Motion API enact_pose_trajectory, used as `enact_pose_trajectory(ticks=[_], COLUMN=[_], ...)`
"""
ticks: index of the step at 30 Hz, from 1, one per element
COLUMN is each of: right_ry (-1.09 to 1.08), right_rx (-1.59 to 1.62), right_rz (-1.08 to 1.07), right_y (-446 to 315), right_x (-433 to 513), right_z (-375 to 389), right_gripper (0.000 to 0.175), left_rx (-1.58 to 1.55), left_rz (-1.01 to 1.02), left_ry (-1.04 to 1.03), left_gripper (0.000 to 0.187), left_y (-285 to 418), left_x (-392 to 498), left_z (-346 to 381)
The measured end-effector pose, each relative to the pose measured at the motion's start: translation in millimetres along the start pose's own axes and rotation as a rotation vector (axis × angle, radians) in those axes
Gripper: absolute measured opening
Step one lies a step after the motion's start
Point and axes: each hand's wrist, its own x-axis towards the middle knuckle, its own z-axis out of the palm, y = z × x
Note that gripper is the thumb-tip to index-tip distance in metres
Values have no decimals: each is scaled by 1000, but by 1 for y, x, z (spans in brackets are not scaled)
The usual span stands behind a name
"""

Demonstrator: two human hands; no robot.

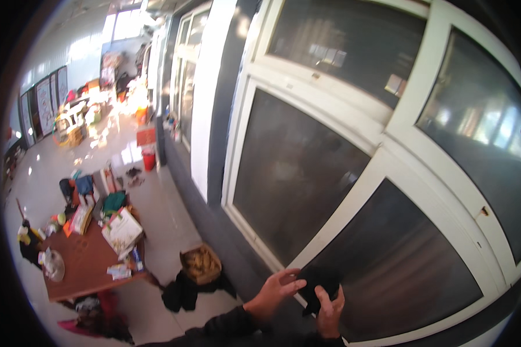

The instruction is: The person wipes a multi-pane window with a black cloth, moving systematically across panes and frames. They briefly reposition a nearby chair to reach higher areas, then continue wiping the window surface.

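Observation:
A bunched black cloth [319, 279] is between my two hands, in front of the lower pane of a white-framed window [408, 256]. My left hand [274, 292] pinches its left edge, with the fingers pointing right. On its near right side, my right hand [330, 310] grips it with fingers and thumb raised. Part of the cloth hangs down between the hands. Its exact shape is lost against the dark glass, so whether it touches the pane cannot be told.
Left of me stands a red-brown table [80, 256] with a white printed bag [122, 232] and other clutter. A cardboard box [201, 262] of yellowish items sits by the wall, beside dark fabric [180, 292] on the floor. Farther off is a red bucket [148, 159].

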Motion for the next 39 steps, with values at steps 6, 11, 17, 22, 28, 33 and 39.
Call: enact_pose_trajectory(ticks=[6, 11, 17, 22, 28, 33, 39], right_ry=[-103, -229, -159, -139, -120, -105, -129], right_rx=[59, 82, -24, -28, -24, 10, 33], right_rz=[79, 268, 448, 474, 526, 542, 546], right_y=[29, 61, 97, 117, 128, 131, 131], right_x=[2, -10, -13, -19, -25, -36, -40], right_z=[-3, -16, -18, -22, -39, -41, -37], right_gripper=[41, 36, 38, 40, 41, 40, 33], left_rx=[-81, -223, -282, -334, -315, -281, -244], left_rz=[90, -106, -255, -288, -306, -348, -349], left_ry=[35, 161, 258, 269, 245, 246, 263], left_gripper=[62, 67, 67, 72, 73, 69, 69], left_y=[-37, -83, -120, -141, -154, -157, -154], left_x=[-10, -36, -44, -47, -49, -58, -68], left_z=[-14, -19, -26, -35, -31, -33, -38])
